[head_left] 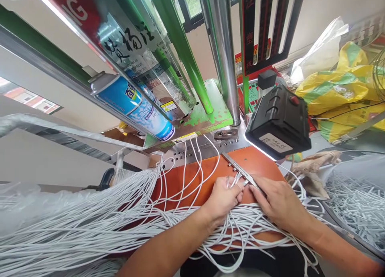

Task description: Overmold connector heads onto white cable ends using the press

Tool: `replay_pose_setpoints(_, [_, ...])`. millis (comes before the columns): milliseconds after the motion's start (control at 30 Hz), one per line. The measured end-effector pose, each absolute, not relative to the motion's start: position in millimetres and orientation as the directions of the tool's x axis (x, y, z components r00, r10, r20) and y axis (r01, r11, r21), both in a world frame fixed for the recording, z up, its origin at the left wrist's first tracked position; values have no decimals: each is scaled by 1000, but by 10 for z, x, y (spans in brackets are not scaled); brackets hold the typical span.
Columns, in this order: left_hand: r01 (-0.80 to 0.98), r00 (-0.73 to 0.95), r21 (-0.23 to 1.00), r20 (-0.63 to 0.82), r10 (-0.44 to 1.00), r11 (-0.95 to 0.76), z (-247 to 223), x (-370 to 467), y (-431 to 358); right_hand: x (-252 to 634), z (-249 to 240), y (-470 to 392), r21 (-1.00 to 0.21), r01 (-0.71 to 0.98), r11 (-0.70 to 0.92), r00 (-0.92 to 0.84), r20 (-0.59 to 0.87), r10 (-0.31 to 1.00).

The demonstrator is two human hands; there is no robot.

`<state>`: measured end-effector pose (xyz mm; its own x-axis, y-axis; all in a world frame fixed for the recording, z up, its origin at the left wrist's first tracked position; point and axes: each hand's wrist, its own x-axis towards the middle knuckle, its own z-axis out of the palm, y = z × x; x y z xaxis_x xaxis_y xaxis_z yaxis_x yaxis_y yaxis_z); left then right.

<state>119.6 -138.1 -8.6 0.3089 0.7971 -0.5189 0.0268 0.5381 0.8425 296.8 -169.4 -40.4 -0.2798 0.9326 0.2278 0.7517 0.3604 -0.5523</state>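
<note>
My left hand (222,199) is closed with its fingertips on white cables (237,178), whose ends sit against a narrow metal bar (231,160). Small pegs stick out from the bar's near side. My right hand (278,199) grips the bar's lower right end, thumb and fingers pressed together. The bar slants over an orange work surface (177,180). Below both wrists lies a thick layer of loose white cables (249,217). My fingers partly hide the cable ends.
A green-painted press (221,112) stands ahead, with several cables running from its base. A blue spray can (135,104) leans at its left. A black box lamp (278,124) hangs at right. Further right are yellow bags (349,88) and a bin of white offcuts (361,209). Cable bundles (75,225) stretch left.
</note>
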Motion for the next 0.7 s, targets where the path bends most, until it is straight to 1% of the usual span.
replay_pose_setpoints(100, [39,294,844,-521,801,535,-97,1177,-1358,2964,-396,-1690,-554,745,371,-294,227,928])
replay_pose_setpoints(167, [105,383,843,-524,760,528,-98,1098,-1297,2946,-386,-1700,-546,761,351,-265,232,936])
replay_pose_setpoints(233, [197,454,862,-502,736,467,-88,978,-1208,2925,-377,-1711,-531,790,306,-203,245,948])
replay_pose_setpoints(267, [233,434,886,-464,772,401,-79,913,-1162,2916,-373,-1715,-529,798,288,-176,252,951])
replay_pose_setpoints(333, [275,313,922,-356,881,275,-63,803,-1093,2907,-371,-1717,-537,795,281,-160,262,952])
replay_pose_setpoints(367, [275,260,928,-324,909,252,-59,766,-1076,2907,-372,-1716,-543,788,291,-167,267,949])
replay_pose_setpoints(400, [267,248,928,-328,912,261,-60,745,-1072,2909,-376,-1714,-545,782,303,-176,273,946])
replay_pose_setpoints(533, [232,335,891,-450,828,390,-101,780,-1119,2919,-408,-1709,-533,785,316,-189,280,941])
replay_pose_setpoints(633, [232,336,875,-482,809,425,-134,845,-1134,2917,-425,-1710,-523,792,315,-197,269,943])
replay_pose_setpoints(700, [233,337,877,-478,811,420,-147,876,-1128,2914,-428,-1712,-515,796,317,-203,266,942])
